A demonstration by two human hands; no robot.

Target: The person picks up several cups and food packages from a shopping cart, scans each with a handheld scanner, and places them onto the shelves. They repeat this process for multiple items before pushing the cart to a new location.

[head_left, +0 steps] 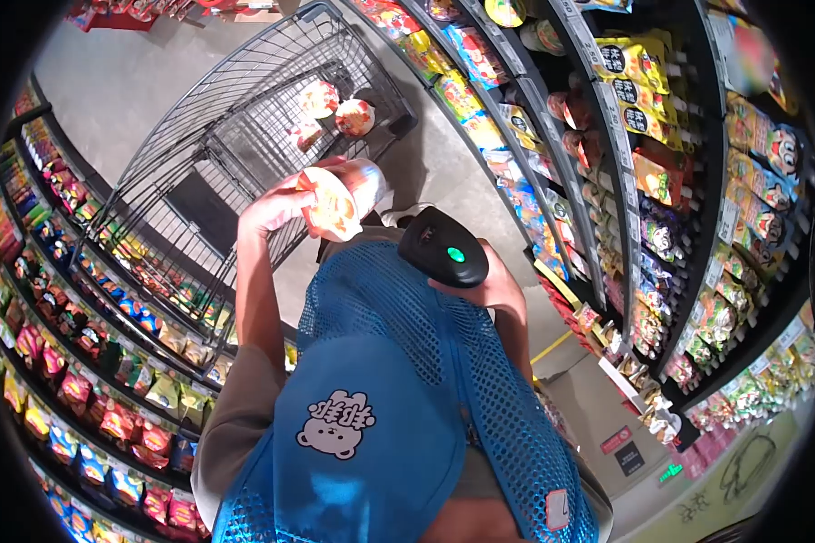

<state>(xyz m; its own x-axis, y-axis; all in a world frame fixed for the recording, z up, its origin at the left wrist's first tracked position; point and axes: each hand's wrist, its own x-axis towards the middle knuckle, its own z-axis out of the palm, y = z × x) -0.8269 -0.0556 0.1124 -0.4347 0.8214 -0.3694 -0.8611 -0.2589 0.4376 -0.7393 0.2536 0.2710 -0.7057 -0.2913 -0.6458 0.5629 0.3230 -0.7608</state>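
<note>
Wearing a blue mesh vest (398, 380). Gripping a black scanner (444, 246) in the right hand (484, 288), fingers wrapped round its handle, green light showing. Holding a cup of noodles (342, 199) in the left hand (276, 210), fingers closed on its rim, lid turned toward the scanner; scan seemingly not yet finished. Lying beyond, in the shopping cart (244, 118): three similar cups (333, 113), apparently already done. Flanking both sides: stocked shelves (661, 181).
</note>
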